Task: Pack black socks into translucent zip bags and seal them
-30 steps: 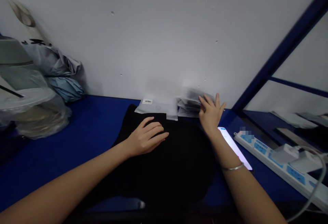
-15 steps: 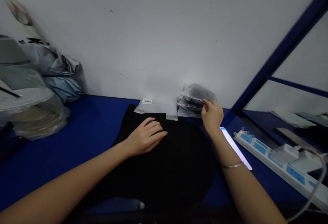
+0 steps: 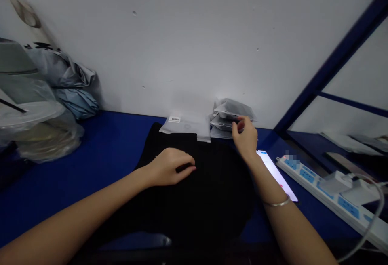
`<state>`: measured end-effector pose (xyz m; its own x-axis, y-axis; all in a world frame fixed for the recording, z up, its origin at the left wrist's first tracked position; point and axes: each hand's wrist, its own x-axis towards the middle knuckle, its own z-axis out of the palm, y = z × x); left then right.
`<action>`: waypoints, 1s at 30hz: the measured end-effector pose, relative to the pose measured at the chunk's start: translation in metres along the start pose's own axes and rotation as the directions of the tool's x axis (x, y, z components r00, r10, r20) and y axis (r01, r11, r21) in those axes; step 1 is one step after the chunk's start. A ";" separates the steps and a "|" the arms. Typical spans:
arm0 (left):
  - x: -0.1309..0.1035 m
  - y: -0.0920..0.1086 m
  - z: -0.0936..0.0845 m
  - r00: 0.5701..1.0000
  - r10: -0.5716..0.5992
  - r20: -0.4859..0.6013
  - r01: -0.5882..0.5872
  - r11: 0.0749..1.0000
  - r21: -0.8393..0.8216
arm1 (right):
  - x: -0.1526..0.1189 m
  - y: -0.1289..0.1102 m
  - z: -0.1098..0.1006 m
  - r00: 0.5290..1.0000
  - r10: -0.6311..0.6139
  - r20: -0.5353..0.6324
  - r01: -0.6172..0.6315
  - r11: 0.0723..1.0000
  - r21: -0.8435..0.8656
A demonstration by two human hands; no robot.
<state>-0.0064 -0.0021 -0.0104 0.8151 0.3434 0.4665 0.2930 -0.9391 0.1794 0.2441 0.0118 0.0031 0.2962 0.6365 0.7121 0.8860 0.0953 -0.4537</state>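
A piece of black cloth [image 3: 209, 192] lies spread on the blue table in front of me. My left hand [image 3: 172, 167] rests on its left part, fingers bent and the thumb and forefinger tips drawn together at the cloth. Past its far edge lies a flat frosted plastic bag [image 3: 190, 125] with a barcode label. To the right of that, a small stack of frosted plastic packets [image 3: 235, 109] leans by the wall. My right hand [image 3: 246, 137] is in front of this stack, thumb and forefinger curved with a gap between them and nothing visible inside.
A lit phone [image 3: 275, 174] lies beside my right forearm. Farther right runs a white power strip [image 3: 321, 188] with chargers and a cable. Plastic-wrapped goods [image 3: 42, 131] and bagged bundles stand at the left. The white wall [image 3: 194, 47] closes off the back.
My right hand has drawn back slightly to the left and down, away from the packets. My left hand, flat before, has moved a little nearer to me and bent its fingers.
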 end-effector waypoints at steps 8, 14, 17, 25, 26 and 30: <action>-0.003 0.023 -0.026 0.769 -0.099 0.631 0.262 0.950 -0.171 | -0.031 -0.052 -0.019 0.239 -0.380 0.894 -0.106 0.905 0.412; -0.008 0.030 -0.028 0.771 -0.044 0.635 0.149 0.982 -0.113 | -0.068 -0.086 -0.033 -0.255 -0.509 0.822 0.125 0.825 0.550; -0.008 0.025 -0.030 0.781 0.045 0.623 0.109 0.973 -0.206 | -0.078 -0.092 -0.036 -0.187 -0.492 0.851 0.328 0.785 0.526; -0.002 0.000 -0.034 0.769 -0.022 0.639 0.380 0.819 -0.429 | -0.043 -0.072 -0.047 -0.019 -0.491 0.871 -0.095 0.868 0.488; -0.001 -0.003 -0.036 0.777 -0.062 0.626 0.403 0.813 -0.420 | -0.037 -0.066 -0.046 0.026 -0.451 0.892 -0.209 0.870 0.447; -0.003 -0.020 -0.052 0.789 -0.090 0.608 0.436 0.779 -0.450 | -0.021 -0.041 -0.035 0.268 -0.238 0.934 -0.358 0.875 0.326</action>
<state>-0.0409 0.0160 0.0292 0.9204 0.3498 -0.1749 0.3589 -0.5777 0.7331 0.2144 -0.0319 0.0253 -0.4643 0.8625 -0.2011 0.5532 0.1051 -0.8264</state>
